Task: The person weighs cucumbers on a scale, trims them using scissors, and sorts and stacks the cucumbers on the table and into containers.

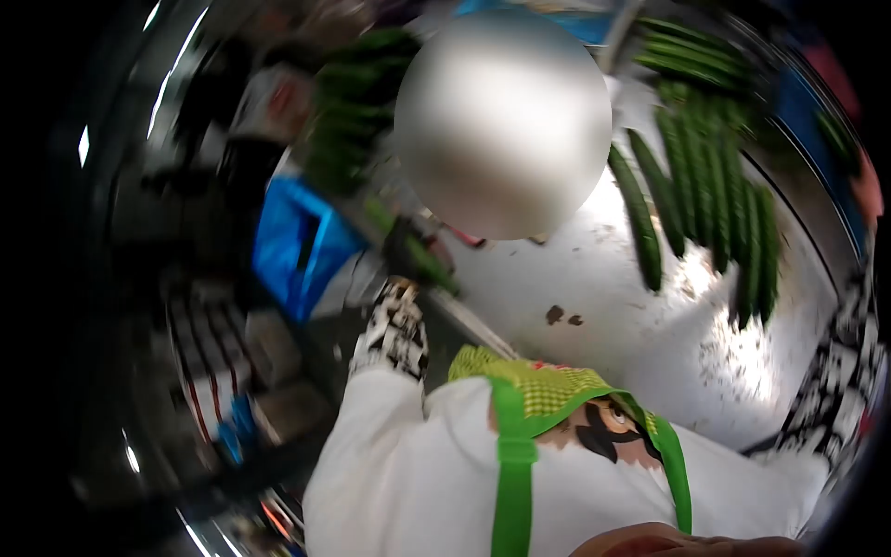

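My left hand, in a dark glove below a black-and-white patterned sleeve cover, is at the left edge of the metal table. It looks closed around a cucumber, whose green shows on both sides of the hand; motion blurs the fingers. My right arm, in the same patterned cover, runs up the right edge of the view. Above it a pinkish patch, apparently my right hand, is cut off and blurred, near a green cucumber. Long cucumbers lie side by side on the table.
A single cucumber lies left of the row, and more are stacked behind. A blurred disc covers the upper middle. Left are a dark green heap, a blue bag and a striped bundle. Wet dark bits dot the metal.
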`<action>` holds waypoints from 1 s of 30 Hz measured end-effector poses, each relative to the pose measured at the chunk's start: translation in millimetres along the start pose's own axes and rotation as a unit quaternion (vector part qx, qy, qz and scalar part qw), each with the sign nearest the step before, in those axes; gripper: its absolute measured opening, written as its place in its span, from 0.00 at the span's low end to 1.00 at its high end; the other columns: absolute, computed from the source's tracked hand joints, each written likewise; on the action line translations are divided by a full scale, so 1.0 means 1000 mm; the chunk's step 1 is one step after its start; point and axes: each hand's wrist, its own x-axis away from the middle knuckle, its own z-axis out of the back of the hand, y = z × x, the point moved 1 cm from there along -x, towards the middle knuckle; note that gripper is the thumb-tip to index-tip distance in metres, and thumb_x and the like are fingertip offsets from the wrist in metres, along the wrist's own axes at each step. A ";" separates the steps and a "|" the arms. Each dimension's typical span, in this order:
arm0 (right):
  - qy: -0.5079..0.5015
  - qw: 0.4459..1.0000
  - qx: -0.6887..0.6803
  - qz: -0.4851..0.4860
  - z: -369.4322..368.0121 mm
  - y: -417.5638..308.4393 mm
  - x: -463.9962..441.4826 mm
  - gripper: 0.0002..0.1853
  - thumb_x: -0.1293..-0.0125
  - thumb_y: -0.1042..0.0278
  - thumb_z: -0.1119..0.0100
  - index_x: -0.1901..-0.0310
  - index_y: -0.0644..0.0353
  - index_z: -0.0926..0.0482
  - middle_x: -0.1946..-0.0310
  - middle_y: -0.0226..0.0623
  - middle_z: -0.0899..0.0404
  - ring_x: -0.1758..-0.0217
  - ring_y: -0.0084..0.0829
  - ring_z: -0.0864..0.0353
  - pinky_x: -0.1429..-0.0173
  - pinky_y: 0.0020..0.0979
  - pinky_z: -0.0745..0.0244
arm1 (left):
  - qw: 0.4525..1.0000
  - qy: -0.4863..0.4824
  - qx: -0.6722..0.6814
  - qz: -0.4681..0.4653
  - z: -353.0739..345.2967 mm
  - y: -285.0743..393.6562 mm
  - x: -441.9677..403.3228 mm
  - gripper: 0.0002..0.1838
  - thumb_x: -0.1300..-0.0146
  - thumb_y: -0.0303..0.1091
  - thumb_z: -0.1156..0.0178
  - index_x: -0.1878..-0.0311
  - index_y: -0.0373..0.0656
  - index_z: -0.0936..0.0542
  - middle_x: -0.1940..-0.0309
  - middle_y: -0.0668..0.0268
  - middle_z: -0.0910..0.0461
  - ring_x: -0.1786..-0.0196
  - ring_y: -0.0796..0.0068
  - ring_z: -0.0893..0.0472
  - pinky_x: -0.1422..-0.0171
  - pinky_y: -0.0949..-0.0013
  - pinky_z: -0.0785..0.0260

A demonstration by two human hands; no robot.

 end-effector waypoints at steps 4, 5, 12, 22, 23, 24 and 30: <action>0.089 0.991 -0.048 0.090 0.017 -0.045 0.034 0.35 0.36 0.75 0.39 0.25 0.57 0.34 0.28 0.46 0.30 0.23 0.42 0.33 0.21 0.39 0.37 | 0.998 0.020 0.055 -0.024 -0.015 0.012 -0.015 0.19 0.28 0.49 0.37 0.50 0.41 0.16 0.68 0.65 0.18 0.69 0.71 0.19 0.66 0.63 0.21; 0.121 0.983 -0.078 0.112 0.024 -0.065 0.048 0.34 0.34 0.75 0.40 0.26 0.57 0.33 0.28 0.46 0.29 0.23 0.42 0.32 0.21 0.39 0.37 | 0.996 0.035 0.085 -0.019 -0.016 0.006 -0.018 0.19 0.28 0.49 0.37 0.49 0.41 0.16 0.69 0.64 0.18 0.70 0.70 0.20 0.66 0.63 0.21; -0.010 0.889 -0.438 0.132 0.044 -0.337 0.190 0.35 0.33 0.69 0.33 0.25 0.60 0.35 0.31 0.50 0.27 0.28 0.41 0.27 0.25 0.38 0.31 | 0.979 0.008 0.203 -0.014 -0.045 0.017 0.008 0.20 0.27 0.51 0.40 0.45 0.45 0.19 0.70 0.62 0.20 0.67 0.65 0.18 0.59 0.59 0.20; -0.345 0.696 -0.628 0.052 0.023 -0.639 0.243 0.33 0.28 0.51 0.35 0.32 0.66 0.31 0.53 0.47 0.18 0.53 0.31 0.19 0.48 0.35 0.23 | 0.903 -0.320 0.285 -0.017 -0.100 0.030 0.075 0.24 0.21 0.48 0.49 0.34 0.40 0.26 0.56 0.59 0.17 0.50 0.62 0.17 0.37 0.55 0.24; -0.339 0.690 -0.638 0.040 0.023 -0.641 0.247 0.30 0.28 0.51 0.35 0.35 0.66 0.30 0.57 0.43 0.19 0.57 0.29 0.22 0.52 0.34 0.25 | 0.898 -0.321 0.301 -0.006 -0.097 0.035 0.075 0.24 0.21 0.48 0.49 0.34 0.40 0.26 0.55 0.59 0.17 0.49 0.62 0.17 0.36 0.55 0.24; -0.331 0.685 -0.648 0.032 0.023 -0.645 0.248 0.28 0.27 0.52 0.36 0.37 0.65 0.28 0.62 0.39 0.20 0.61 0.27 0.24 0.56 0.33 0.27 | 0.892 -0.323 0.316 0.002 -0.092 0.042 0.072 0.24 0.21 0.47 0.49 0.33 0.39 0.27 0.54 0.59 0.17 0.49 0.62 0.17 0.35 0.55 0.25; -0.375 0.634 -0.675 -0.044 0.042 -0.656 0.249 0.21 0.26 0.52 0.36 0.43 0.61 0.24 0.68 0.24 0.23 0.73 0.15 0.31 0.71 0.21 0.36 | 0.905 -0.247 0.347 0.002 -0.043 0.080 -0.011 0.20 0.22 0.43 0.46 0.37 0.40 0.22 0.57 0.59 0.16 0.53 0.64 0.16 0.39 0.57 0.22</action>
